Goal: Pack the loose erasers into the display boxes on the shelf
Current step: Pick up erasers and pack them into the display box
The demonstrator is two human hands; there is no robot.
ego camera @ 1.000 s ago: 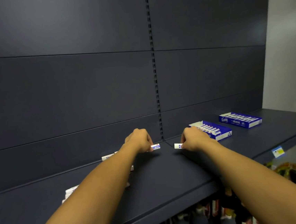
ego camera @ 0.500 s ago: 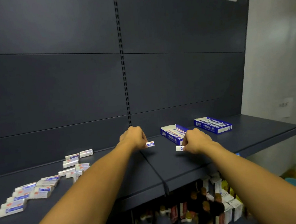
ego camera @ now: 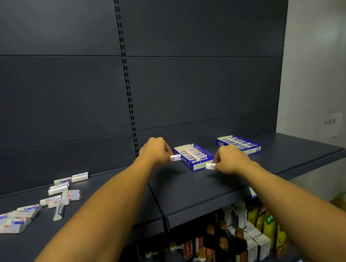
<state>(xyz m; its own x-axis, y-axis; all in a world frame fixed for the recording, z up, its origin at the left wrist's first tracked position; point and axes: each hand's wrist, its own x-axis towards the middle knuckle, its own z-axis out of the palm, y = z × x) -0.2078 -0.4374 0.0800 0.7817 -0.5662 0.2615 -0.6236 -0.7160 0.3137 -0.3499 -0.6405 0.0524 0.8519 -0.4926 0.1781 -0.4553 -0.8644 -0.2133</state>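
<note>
Both hands have been carried rightward along the shelf (ego camera: 194,190) since the earlier frames, and are now held just beside the near box (ego camera: 193,157). The fingertips of both hands are hidden behind the knuckles, so only one end of each held eraser is seen. The print on the boxes and erasers is too small to be read. The loose erasers (ego camera: 47,201) at the far left are cut off by the frame edge.

The left hand (ego camera: 155,151) is stretched forward with its fingers curled, and an eraser (ego camera: 175,157) is pinched at its tip, just left of the near box. The right hand (ego camera: 230,160) is likewise curled, and a second eraser (ego camera: 211,165) is pinched in it, at the front right corner of that box. Whether either eraser touches the box cannot be told.

The near box is seen lined with a row of erasers. A far box (ego camera: 239,144), also filled, lies to the right and further back, partly covered by the right hand. The loose erasers are scattered well apart to the left. Bottles (ego camera: 200,252) and cartons (ego camera: 254,237) are seen on the level below, partly hidden by the forearms.
</note>
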